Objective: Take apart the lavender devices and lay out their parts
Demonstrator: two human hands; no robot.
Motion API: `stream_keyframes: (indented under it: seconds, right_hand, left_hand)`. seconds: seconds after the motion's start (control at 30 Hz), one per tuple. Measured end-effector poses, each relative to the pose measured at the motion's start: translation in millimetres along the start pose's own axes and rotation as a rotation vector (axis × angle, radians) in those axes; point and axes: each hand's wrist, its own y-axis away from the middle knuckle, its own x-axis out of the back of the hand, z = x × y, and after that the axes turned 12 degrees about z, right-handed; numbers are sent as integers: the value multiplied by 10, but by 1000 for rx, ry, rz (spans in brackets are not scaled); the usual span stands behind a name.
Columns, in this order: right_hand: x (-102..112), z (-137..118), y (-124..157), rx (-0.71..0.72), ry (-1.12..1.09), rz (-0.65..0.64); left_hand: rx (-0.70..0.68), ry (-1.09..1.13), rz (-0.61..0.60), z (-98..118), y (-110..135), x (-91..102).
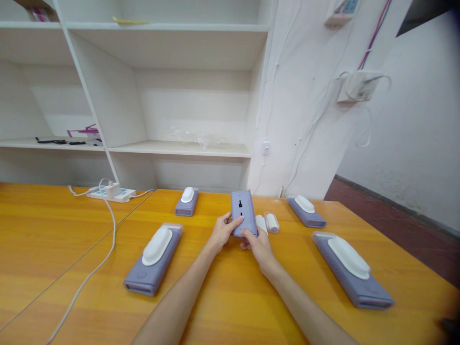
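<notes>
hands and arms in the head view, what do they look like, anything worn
The left hand and right hand wear no gloves. The left forearm and right forearm are slender, with no sleeve, watch or cable visible.

My fingers (236, 223) hover above a glossy, orange-yellow wooden worktop (230, 297) that catches a soft, pale sheen. Beyond them, and stretching off to their left, I face a tall white open shelving unit (194, 105) with rectangular compartments. Ahead and to their right stands a plain white wall (282, 120), carrying a white plastic socket box (354, 88) higher up. Farther right of them, past the worktop's edge, I see a dark-red floor (381, 206) and a greyish-white wall (413, 105), blotchy low down.
</notes>
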Motion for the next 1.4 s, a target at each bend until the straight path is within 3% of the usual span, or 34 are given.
stream_keyframes:
  seconds: [0.3,0.47,0.7,0.93,1.2,1.4]
  right_hand:
    - [65,42,-57,42,-30,-73]
    - [72,-3,-51,71,7,-116]
    - [-36,-17,-26,54,95,-27]
    - [33,-3,-49,131,21,-107]
    - [-71,-36,-19,38,53,4]
    - [5,-17,-27,-30,-132,-110]
  left_hand:
    - [132,-22,-37,-92,-115,93]
    - [121,44,-44,-103,-63,101]
    - [126,114,-95,-88,-57,164]
    - [141,139,-79,-145,-100,154]
    - [115,204,-36,-163,-74,83]
    - [116,203,26,-190,-103,22]
